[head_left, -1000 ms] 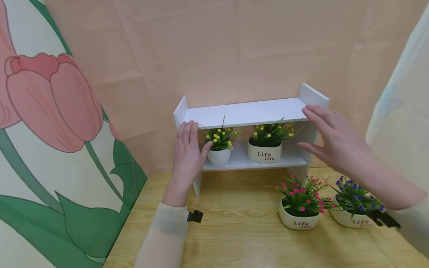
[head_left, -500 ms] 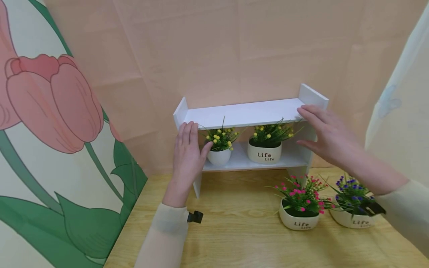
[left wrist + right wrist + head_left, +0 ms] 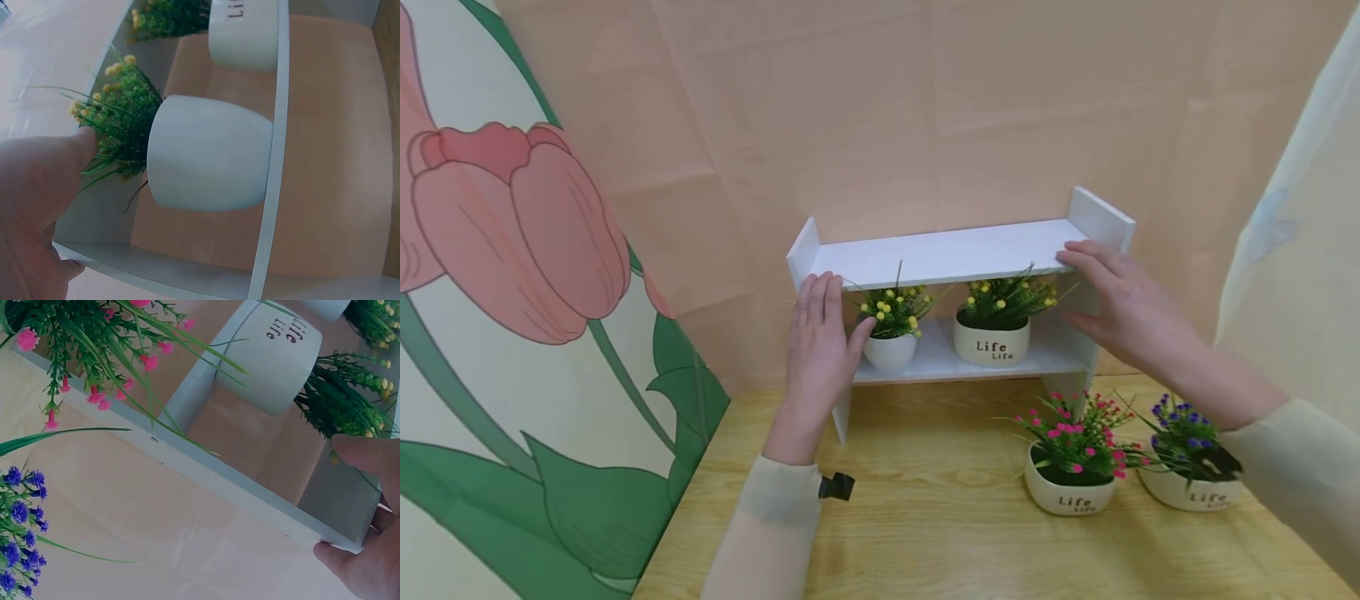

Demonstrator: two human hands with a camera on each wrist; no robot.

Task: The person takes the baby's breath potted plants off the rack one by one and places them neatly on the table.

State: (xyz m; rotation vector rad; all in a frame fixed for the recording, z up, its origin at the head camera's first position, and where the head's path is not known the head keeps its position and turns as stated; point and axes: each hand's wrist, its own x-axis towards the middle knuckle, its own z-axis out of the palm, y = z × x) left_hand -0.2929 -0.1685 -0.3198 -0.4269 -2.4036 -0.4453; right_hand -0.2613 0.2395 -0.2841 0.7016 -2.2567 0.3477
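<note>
A white two-tier shelf stands on the wooden table against the backdrop. My left hand lies at its front left corner, fingers straight over the top board's edge and thumb spread by the yellow flowers. At the front right corner, my right hand rests its extended fingers on the top board, thumb lower down. In the right wrist view, one finger is against the outside of the side panel. On the middle tier sit a small round white pot and an oval "Life" pot, both with yellow flowers.
In front of the shelf's right end, an oval pot of pink flowers stands on the table. Right of it is a pot of purple flowers, partly behind the right wrist strap. A tulip-printed panel rises at the left.
My right hand has moved left and slightly down, its fingers coming onto the top board near the right front corner. My left hand and the pots stay in place.
</note>
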